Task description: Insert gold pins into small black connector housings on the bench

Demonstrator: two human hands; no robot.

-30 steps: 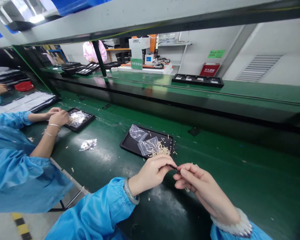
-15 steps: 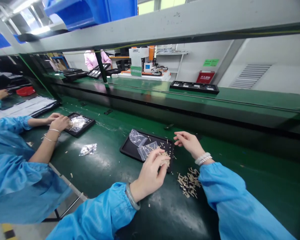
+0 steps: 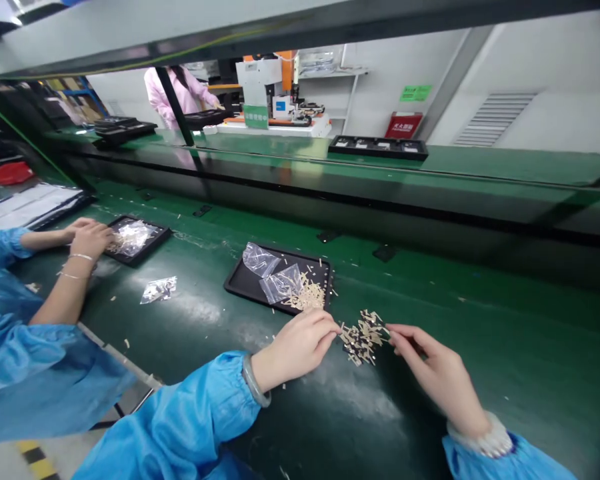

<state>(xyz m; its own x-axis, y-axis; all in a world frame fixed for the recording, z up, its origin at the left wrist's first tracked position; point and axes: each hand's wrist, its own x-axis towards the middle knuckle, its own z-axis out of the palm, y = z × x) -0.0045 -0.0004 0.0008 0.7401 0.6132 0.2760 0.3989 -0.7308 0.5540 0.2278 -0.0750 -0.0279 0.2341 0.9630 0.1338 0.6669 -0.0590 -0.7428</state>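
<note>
A loose pile of small beige and dark strip-like pieces (image 3: 364,337) lies on the green table. At its left edge is my left hand (image 3: 300,339), thumb and fingertips pinched together; whatever is between them is too small to name. My right hand (image 3: 433,370) reaches the pile's right edge, its thumb and index finger closed on a tiny piece I cannot make out. Behind my left hand sits a black tray (image 3: 245,283). It bears small pale strips (image 3: 307,293) heaped at its right end and clear plastic bags (image 3: 283,283).
At the left, a co-worker's hands (image 3: 90,237) work over another black tray (image 3: 147,252) with a plastic bag. A small clear bag (image 3: 159,290) lies between us. Behind the table runs a raised ledge with a black tray (image 3: 377,148). A shelf beam (image 3: 180,33) crosses overhead.
My right hand has moved from beside the tray down to the pile's right edge. My left hand has left the strips in the tray for the pile's left edge. The view has tilted down.
</note>
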